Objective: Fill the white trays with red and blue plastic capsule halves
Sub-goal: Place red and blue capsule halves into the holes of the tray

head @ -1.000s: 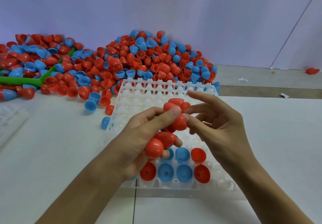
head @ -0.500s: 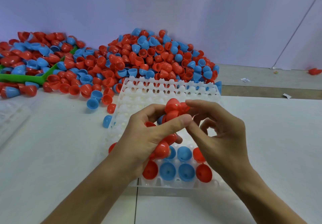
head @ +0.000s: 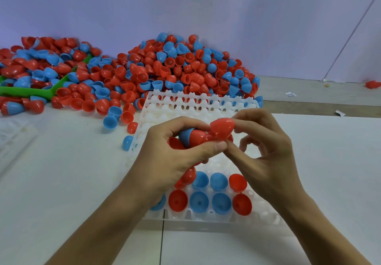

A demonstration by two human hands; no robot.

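Red capsule half (head: 221,129) now raised, pinched by right hand (head: 266,153); left hand (head: 171,157) still clutching stacked halves (head: 191,137).

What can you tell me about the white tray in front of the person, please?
The white tray is a translucent-looking plastic grid of small round cups with a scalloped far edge. It lies flat on the pale table, just before the pile of capsule halves. Its nearest rows hold red and blue halves, open side up; the rest visible looks empty. Both hands hover above it.
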